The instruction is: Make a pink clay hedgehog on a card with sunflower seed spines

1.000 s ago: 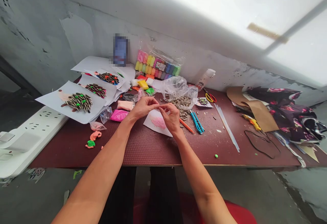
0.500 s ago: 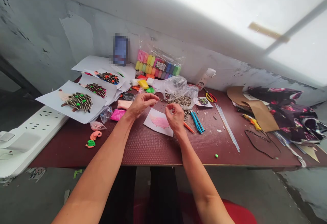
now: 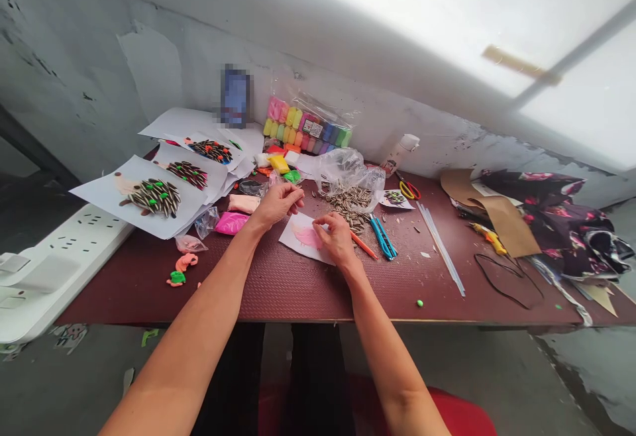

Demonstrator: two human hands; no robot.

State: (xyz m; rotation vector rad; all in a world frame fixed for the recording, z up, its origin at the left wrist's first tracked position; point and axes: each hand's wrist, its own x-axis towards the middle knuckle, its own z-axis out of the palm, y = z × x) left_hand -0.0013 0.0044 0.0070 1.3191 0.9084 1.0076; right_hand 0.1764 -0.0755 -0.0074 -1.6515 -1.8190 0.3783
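Note:
A small white card [image 3: 293,240] with a pink shape on it lies on the dark red table. Just above its upper left edge is my left hand [image 3: 281,205], fingers pinched on something I cannot make out. My right hand [image 3: 335,238] is over the card's right part, thumb and fingertips together, and what they hold is too small to tell. Behind my right hand, striped sunflower seeds [image 3: 352,203] spill from a clear plastic bag [image 3: 342,169]. An orange pencil-like stick [image 3: 364,246] and a blue cutter [image 3: 382,236] lie to its right.
Sheets with seed hedgehogs [image 3: 156,197] are stacked left, beside a white power strip [image 3: 59,267]. Clay packs [image 3: 308,124] and a white bottle [image 3: 401,152] stand behind. Scissors [image 3: 410,189], clear sticks [image 3: 442,250], a glue gun [image 3: 489,237] and dark floral cloth [image 3: 566,224] lie right.
My right hand has moved left, further over the card. My left hand has shifted slightly, its fingers bent more downward. The loose seeds beside my right hand show more.

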